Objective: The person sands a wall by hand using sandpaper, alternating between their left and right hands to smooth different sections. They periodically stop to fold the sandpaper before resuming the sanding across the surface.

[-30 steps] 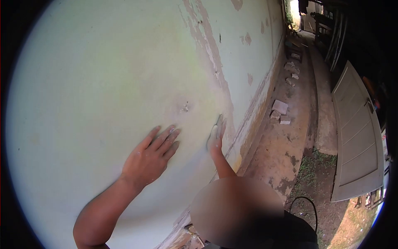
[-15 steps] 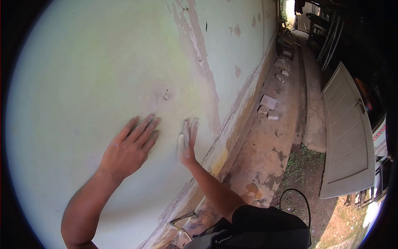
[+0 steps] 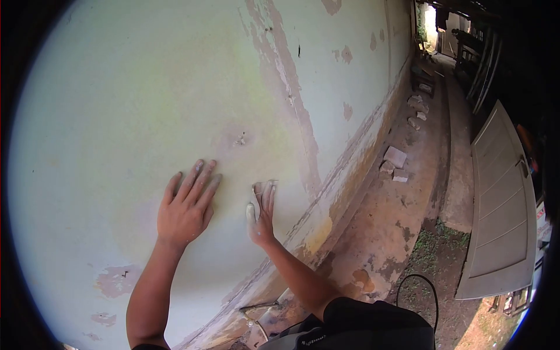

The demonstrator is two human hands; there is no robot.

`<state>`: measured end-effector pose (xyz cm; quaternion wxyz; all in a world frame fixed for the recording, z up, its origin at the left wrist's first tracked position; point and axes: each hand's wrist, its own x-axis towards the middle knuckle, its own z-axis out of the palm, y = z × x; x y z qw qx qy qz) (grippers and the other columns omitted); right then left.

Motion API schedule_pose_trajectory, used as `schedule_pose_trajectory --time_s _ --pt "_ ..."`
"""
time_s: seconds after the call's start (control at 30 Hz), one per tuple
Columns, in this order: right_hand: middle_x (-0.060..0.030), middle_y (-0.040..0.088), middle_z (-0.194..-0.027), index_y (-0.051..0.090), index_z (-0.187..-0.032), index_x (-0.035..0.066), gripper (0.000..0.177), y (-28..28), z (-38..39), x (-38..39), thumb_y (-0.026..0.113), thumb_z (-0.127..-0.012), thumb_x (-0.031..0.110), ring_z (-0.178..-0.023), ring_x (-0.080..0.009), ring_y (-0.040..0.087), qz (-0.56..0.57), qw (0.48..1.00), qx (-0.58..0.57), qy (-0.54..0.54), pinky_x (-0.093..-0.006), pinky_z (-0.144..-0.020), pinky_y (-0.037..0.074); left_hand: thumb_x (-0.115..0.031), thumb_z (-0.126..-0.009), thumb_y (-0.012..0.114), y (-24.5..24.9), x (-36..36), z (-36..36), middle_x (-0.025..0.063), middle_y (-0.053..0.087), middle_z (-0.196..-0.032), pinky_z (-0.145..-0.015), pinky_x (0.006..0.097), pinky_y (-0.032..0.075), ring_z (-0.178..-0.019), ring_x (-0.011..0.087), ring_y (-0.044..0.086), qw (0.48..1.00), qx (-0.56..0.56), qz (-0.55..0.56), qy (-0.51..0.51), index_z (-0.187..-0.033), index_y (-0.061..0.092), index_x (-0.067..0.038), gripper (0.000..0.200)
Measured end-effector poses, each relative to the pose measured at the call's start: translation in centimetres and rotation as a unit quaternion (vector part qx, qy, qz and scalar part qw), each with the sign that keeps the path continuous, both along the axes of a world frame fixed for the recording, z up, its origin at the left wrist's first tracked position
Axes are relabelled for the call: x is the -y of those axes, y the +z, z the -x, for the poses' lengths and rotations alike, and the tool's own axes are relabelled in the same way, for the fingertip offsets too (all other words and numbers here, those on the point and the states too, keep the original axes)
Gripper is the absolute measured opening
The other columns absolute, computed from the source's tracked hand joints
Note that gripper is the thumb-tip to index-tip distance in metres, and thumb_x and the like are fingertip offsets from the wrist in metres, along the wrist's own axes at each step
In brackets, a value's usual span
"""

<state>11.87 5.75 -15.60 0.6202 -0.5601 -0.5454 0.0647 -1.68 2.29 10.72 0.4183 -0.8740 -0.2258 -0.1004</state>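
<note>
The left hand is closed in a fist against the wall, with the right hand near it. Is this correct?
Not the fist: the head view shows the left hand open, fingers extended against the wall, with the right hand near it.

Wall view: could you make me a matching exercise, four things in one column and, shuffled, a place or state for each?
1. Left hand
2. Door
3. Broken blocks
4. Black cord

A. Bent into an arc near low green plants
B. On the ground along the wall's foot
C. Fingers spread against the wall
D. Panelled, with a handle

Pairs: 1-C, 2-D, 3-B, 4-A
</note>
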Motion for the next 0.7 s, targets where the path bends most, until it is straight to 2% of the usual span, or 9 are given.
schedule_pose_trajectory --time_s 0.1,0.2,0.3,0.4,0.43,0.47,0.53,0.67,0.7 --pt "-0.0230 0.011 -0.180 0.020 -0.173 0.006 0.070 -1.9 -4.9 -3.3 0.028 -0.117 0.048 -0.165 -0.0499 0.000 -0.016 0.980 -0.181 -0.082 -0.0576 -0.133 0.001 -0.023 -0.092 0.066 -3.1 1.1 1.3 -0.0028 0.045 -0.171 -0.127 0.0506 0.029 -0.156 0.0230 0.043 0.995 0.073 -0.021 0.062 -0.153 0.060 -0.029 0.062" --pt "-0.0221 0.010 -0.180 0.020 -0.173 0.008 0.073 -5.1 -11.5 -7.7 0.029 -0.116 0.054 -0.165 -0.0465 0.000 0.016 0.915 -0.381 -0.128 -0.0551 -0.134 0.002 -0.026 -0.092 0.062 -6.5 1.0 2.2 -0.0027 0.044 -0.172 -0.129 0.0515 0.022 -0.157 0.0243 0.043 0.987 0.117 -0.050 0.102 -0.158 0.057 -0.033 0.066" --pt "-0.0228 0.008 -0.180 0.017 -0.173 0.008 0.077 -4.5 -9.9 -8.8 0.031 -0.115 0.056 -0.165 -0.0484 0.000 0.019 0.913 -0.387 -0.129 -0.0569 -0.133 0.003 -0.028 -0.094 0.061 -8.2 0.5 1.8 -0.0023 0.045 -0.172 -0.129 0.0521 0.021 -0.157 0.0255 0.041 0.978 0.155 -0.083 0.113 -0.157 0.057 -0.033 0.064" --pt "-0.0304 0.000 -0.178 0.011 -0.174 0.008 0.077 1.9 0.2 -2.9 0.033 -0.115 0.053 -0.163 -0.0542 -0.003 -0.005 0.969 -0.231 -0.090 -0.0652 -0.129 0.003 -0.030 -0.095 0.061 -9.3 0.2 1.0 -0.0011 0.044 -0.172 -0.129 0.0517 0.020 -0.158 0.0261 0.041 0.971 0.178 -0.108 0.121 -0.158 0.057 -0.033 0.063" --pt "-0.0271 0.000 -0.180 0.009 -0.173 0.003 0.074 2.7 2.8 -1.3 0.029 -0.117 0.046 -0.164 -0.0516 -0.008 0.019 0.984 -0.164 -0.069 -0.0609 -0.130 -0.004 -0.031 -0.095 0.062 -9.7 0.1 0.8 -0.0005 0.045 -0.172 -0.129 0.0510 0.019 -0.157 0.0262 0.042 0.966 0.191 -0.113 0.132 -0.157 0.057 -0.033 0.063" --pt "-0.0275 0.000 -0.180 0.014 -0.172 -0.001 0.070 3.4 3.8 0.1 0.028 -0.117 0.041 -0.164 -0.0521 -0.008 0.028 0.984 -0.171 -0.052 -0.0613 -0.130 -0.004 -0.032 -0.095 0.062 -10.1 0.1 0.7 0.0001 0.045 -0.172 -0.129 0.0503 0.018 -0.157 0.0264 0.043 0.961 0.204 -0.117 0.143 -0.157 0.058 -0.033 0.062" --pt "-0.0315 0.002 -0.178 0.021 -0.172 0.005 0.070 1.2 2.0 -0.3 0.032 -0.116 0.044 -0.163 -0.0543 -0.002 0.003 0.995 -0.088 -0.042 -0.0651 -0.130 0.005 -0.033 -0.095 0.062 -10.5 -0.1 0.6 0.0003 0.047 -0.171 -0.129 0.0494 0.018 -0.157 0.0259 0.043 0.960 0.207 -0.129 0.137 -0.157 0.058 -0.033 0.061" --pt "-0.0322 0.008 -0.177 0.024 -0.172 0.005 0.064 -1.4 -3.7 -2.2 0.033 -0.116 0.036 -0.164 -0.0537 0.001 -0.011 0.987 -0.137 -0.084 -0.0605 -0.132 0.004 -0.033 -0.096 0.062 -10.8 -0.4 0.4 0.0002 0.050 -0.169 -0.129 0.0472 0.018 -0.156 0.0242 0.044 0.955 0.220 -0.147 0.134 -0.155 0.061 -0.033 0.059" --pt "-0.0316 0.008 -0.177 0.024 -0.172 0.006 0.064 -3.8 -5.6 -4.0 0.034 -0.116 0.036 -0.164 -0.0528 0.001 -0.030 0.982 -0.154 -0.109 -0.0593 -0.132 0.003 -0.033 -0.096 0.062 -10.9 -0.2 0.5 0.0002 0.050 -0.169 -0.129 0.0472 0.018 -0.156 0.0242 0.044 0.954 0.220 -0.144 0.140 -0.155 0.061 -0.033 0.059"
